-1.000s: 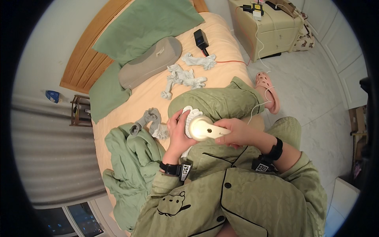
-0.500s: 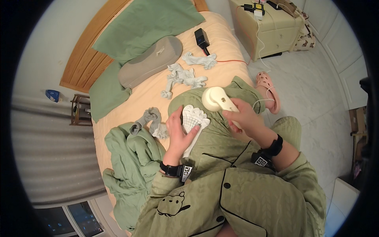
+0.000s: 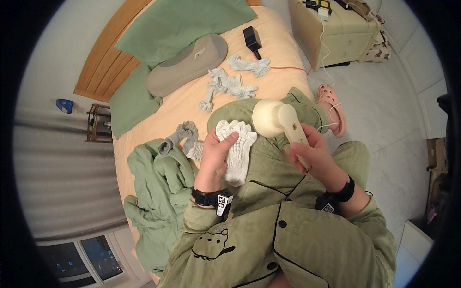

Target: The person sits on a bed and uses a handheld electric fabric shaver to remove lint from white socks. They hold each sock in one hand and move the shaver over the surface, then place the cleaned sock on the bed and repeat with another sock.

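My left hand [image 3: 211, 158] grips a white sock [image 3: 238, 156] with a ruffled cuff. The thumb presses on its ribbed face, and the sock hangs down over my lap. Wrapped round the handle of a cream fabric shaver [image 3: 269, 117] is my right hand [image 3: 317, 153]. The shaver's wide round head faces left, a short gap from the sock's cuff. On the bed, left of my left hand, lies a crumpled grey sock [image 3: 181, 134]. More pale grey socks [image 3: 225, 85] are bunched farther off, near a lone sock [image 3: 249, 65] behind them.
A green garment or cover [image 3: 153, 201] is heaped at the left. Pillows [image 3: 187, 67] line the headboard. A black box [image 3: 251, 38] with a red cable lies on the bed. A white cable runs from the cream nightstand [image 3: 345, 38] past my pink clog [image 3: 331, 103].
My left hand has turned the sock so its face lies flatter toward me, thumb now on top. The fabric shaver has tilted, its head turning sideways toward the sock.
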A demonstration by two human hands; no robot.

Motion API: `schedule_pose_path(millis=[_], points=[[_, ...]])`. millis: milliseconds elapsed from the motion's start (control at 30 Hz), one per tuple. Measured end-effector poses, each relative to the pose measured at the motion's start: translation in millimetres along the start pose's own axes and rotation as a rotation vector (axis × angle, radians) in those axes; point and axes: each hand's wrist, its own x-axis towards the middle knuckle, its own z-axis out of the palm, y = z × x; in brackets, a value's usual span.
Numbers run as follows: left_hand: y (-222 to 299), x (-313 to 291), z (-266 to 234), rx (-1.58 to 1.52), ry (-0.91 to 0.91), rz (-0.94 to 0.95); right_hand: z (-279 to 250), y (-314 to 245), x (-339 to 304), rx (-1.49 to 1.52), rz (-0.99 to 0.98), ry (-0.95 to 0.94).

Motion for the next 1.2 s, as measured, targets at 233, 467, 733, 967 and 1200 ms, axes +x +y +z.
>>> schedule_pose_path(millis=[233,467,733,967,1200], points=[[3,-19,-4,-0.169,-0.07,-0.023,-3,7,-7,0.109,-0.016,-0.094],[14,-35,10,-0.096,-0.055,0.092,-7,5,-13,0.111,-0.028,-0.244],[23,-50,23,-0.007,-0.034,0.173,-7,4,-18,0.065,-0.038,-0.296],[29,-57,29,0.03,-0.03,0.221,-4,-1,-29,0.012,-0.107,-0.303],[27,-63,28,0.187,-0.073,0.295,7,-10,-35,-0.049,-0.14,-0.407]])
